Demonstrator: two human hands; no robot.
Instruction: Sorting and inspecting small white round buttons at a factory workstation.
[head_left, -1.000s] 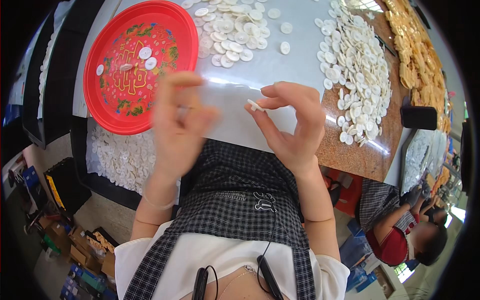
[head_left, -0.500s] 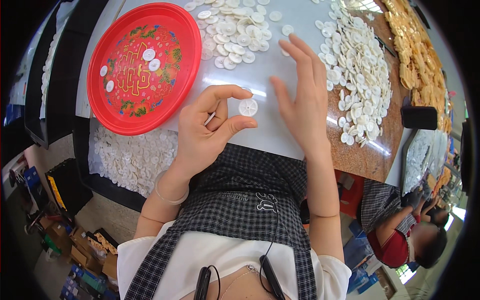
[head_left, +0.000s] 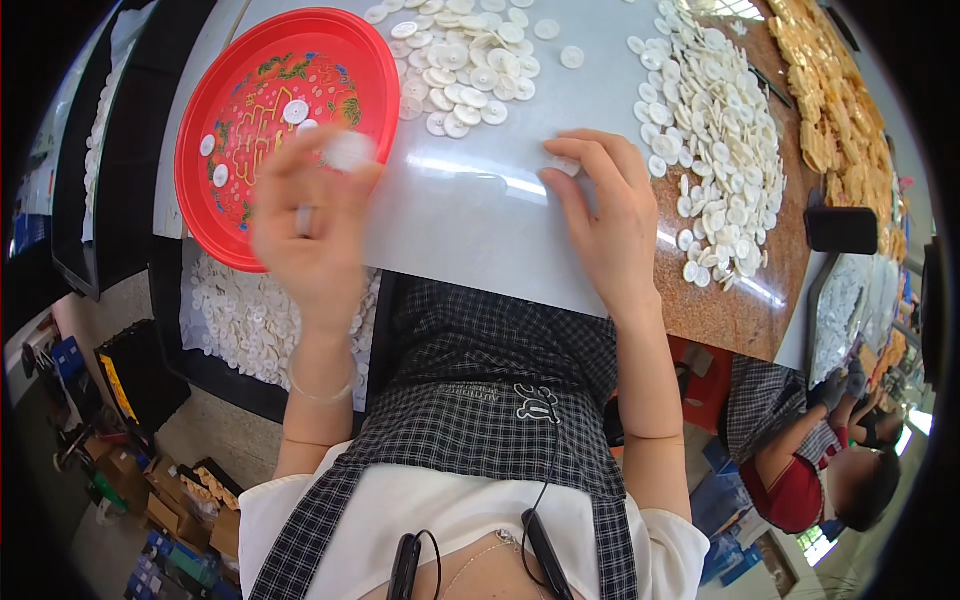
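Now that blurred left hand (head_left: 312, 215) has swung over red tray (head_left: 222, 110), grasping white disc (head_left: 350, 151), right hand (head_left: 612, 205), right of tray, pinches pale piece (head_left: 566, 166), apparently starting another

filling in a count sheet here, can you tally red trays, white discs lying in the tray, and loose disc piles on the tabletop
red tray: 1
white discs visible lying in it: 4
loose disc piles: 2
total: 7, leaving out the blurred disc in the left hand
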